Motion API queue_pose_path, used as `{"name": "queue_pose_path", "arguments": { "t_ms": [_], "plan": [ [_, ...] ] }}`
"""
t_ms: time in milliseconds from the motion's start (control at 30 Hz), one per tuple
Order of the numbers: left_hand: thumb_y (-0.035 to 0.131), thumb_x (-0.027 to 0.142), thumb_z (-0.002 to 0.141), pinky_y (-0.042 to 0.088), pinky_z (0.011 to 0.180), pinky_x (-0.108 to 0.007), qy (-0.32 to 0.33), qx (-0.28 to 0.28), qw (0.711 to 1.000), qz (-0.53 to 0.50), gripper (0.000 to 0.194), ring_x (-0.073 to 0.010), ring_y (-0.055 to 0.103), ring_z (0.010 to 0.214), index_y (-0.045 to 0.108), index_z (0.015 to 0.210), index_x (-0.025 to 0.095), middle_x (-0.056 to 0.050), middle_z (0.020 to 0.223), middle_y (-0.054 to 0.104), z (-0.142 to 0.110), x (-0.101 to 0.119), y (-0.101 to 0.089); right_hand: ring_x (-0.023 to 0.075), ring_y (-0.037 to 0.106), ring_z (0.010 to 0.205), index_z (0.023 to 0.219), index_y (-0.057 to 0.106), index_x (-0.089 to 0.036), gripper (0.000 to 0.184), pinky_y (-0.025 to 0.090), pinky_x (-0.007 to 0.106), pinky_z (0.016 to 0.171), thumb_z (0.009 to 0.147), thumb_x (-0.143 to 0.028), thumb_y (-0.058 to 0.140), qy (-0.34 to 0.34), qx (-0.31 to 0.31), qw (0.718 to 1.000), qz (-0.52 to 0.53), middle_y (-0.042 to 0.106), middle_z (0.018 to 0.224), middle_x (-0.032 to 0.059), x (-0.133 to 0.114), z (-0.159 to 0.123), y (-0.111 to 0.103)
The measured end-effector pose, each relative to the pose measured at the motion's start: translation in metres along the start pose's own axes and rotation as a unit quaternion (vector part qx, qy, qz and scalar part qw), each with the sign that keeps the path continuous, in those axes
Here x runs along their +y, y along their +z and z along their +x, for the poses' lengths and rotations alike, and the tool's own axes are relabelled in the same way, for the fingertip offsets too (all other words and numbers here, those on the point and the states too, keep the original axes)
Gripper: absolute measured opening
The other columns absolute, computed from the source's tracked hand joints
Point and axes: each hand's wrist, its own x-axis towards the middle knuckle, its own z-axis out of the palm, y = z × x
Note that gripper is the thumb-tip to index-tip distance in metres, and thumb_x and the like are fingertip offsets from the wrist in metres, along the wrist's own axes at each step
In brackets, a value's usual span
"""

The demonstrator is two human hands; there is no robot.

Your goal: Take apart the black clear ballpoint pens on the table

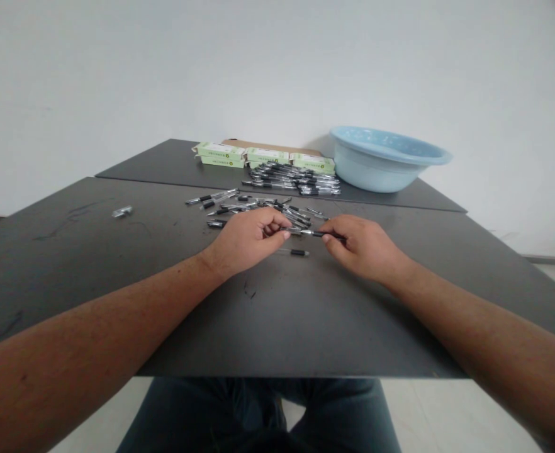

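Observation:
Between my two hands lies one pen [311, 233], clear at its left part and black toward the right. My left hand [255, 238] pinches its clear end between thumb and fingers. At the black end, my right hand [360, 244] closes its thumb and fingers round it. Just beyond my hands a loose heap of pens and pen parts [244, 206] is spread on the dark table [277, 327]. A single piece with a black grip [299, 253] rests below the held pen, its left part hidden by my left hand.
Behind the heap, a neat pile of pens [291, 177] lies before stacked green-and-white boxes [221, 153]. A light blue basin [386, 163] stands at the back right. Small clear pieces [122, 211] sit to the left. A seam crosses the table; a wall rises behind.

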Motion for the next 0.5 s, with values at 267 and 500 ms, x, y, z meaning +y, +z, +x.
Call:
{"name": "queue_pose_path", "arguments": {
  "t_ms": [267,500],
  "plan": [
    [0.065,0.032,0.09,0.054,0.071,-0.026,0.009,-0.025,1.0,-0.009,0.022,-0.0153,0.068,0.076,0.073,0.104,0.017,-0.003,0.085,0.074,-0.0015,0.0052,0.0005,0.0225,0.068,0.086,0.106,0.071,-0.019,0.019,0.049,0.033,0.078,0.095,-0.022,0.055,-0.009,-0.018,1.0,-0.005,0.075,0.096,0.007,-0.0039,-0.0003,0.0015],
    [0.066,0.032,0.09,0.054,0.072,-0.025,0.011,-0.039,0.999,0.009,0.024,-0.0147,0.07,0.078,0.074,0.108,0.018,-0.002,0.088,0.075,-0.0025,0.002,0.0023,0.0228,0.07,0.09,0.113,0.073,-0.02,0.023,0.051,0.034,0.081,0.098,-0.024,0.056,-0.012,-0.03,0.999,-0.02,0.077,0.1,0.0071,-0.0069,-0.0007,0.0031]
  ]
}}
